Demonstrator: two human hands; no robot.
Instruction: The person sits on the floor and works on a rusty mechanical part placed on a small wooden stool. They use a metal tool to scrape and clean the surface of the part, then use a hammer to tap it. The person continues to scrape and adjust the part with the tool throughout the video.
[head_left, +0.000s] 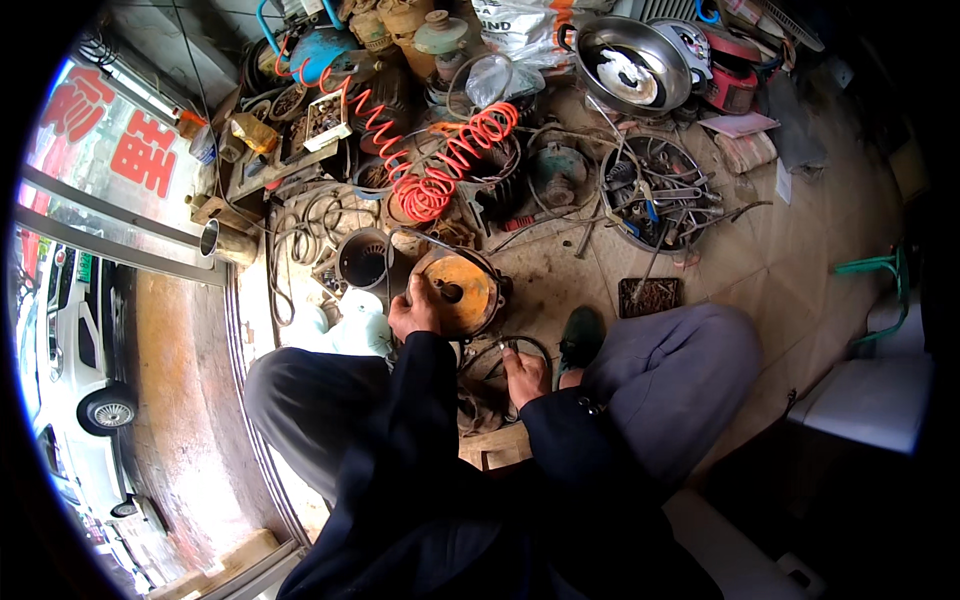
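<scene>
My left hand (pixel 415 312) grips the left rim of a round motor housing (pixel 462 312) with an orange-yellow face and a dark hole in its middle. The housing stands on the floor between my knees, its face tilted up. Lower and to the right, my right hand (pixel 527 377) is closed, thumb pressed to the fingers. A small pale tip shows at its fingertips; the rest of what it holds is hidden. A black cable (pixel 535 345) curves in a loop beside that hand. Left of the housing stands a dark hollow cylinder (pixel 365 262).
A coiled red air hose (pixel 425 195) lies ahead. To the right are a round tub of tools (pixel 655 195), a small tray of screws (pixel 650 296) and a steel pan (pixel 635 65). A white plastic bag (pixel 362 325) sits by my left knee; a glass door frame (pixel 120 225) borders the left.
</scene>
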